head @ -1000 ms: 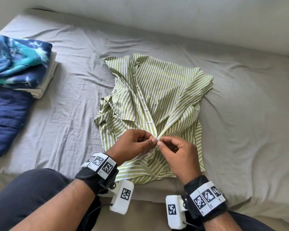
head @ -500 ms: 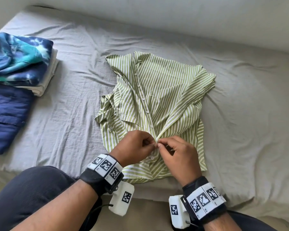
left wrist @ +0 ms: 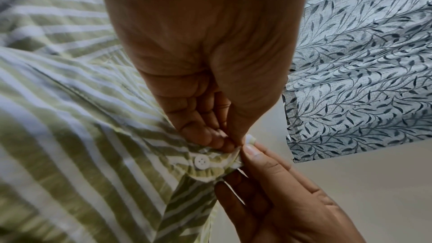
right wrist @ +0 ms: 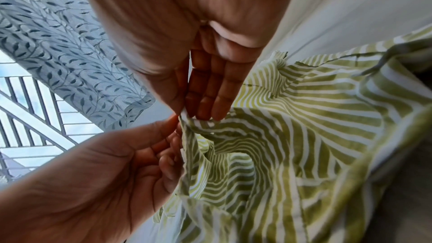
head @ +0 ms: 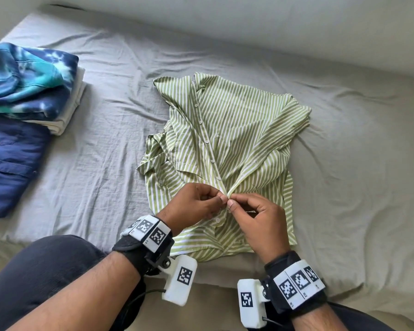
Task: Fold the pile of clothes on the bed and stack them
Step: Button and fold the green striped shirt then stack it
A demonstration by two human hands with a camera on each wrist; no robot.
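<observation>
A green-and-white striped button-up shirt (head: 227, 149) lies front-up and crumpled on the grey bed sheet (head: 101, 144), collar away from the person, well apart from the folded stack at the far left: a tie-dye sweatshirt (head: 26, 80) on a cream garment (head: 74, 103), with a navy shirt (head: 10, 158) just beside them. The left hand (head: 191, 204) and right hand (head: 258, 218) meet at the lower placket, fingertips nearly touching. The left wrist view shows the left thumb and fingers pinching the button band just past a white button (left wrist: 202, 162); the right wrist view shows the right thumb and fingers pinching the opposing edge of the striped cloth, which fans out in tension lines from the grip. The step in hand appears to be fastening a lower button before folding. To do it well, each pinch probably belongs close to the button and its hole, so that the slack between the hands stays short; the buttonhole edge is best drawn over the button, not the button forced through. The panels should lie level first, lest the button meet the wrong hole and skew the front. Whether the button has yet entered its hole cannot be told.
</observation>
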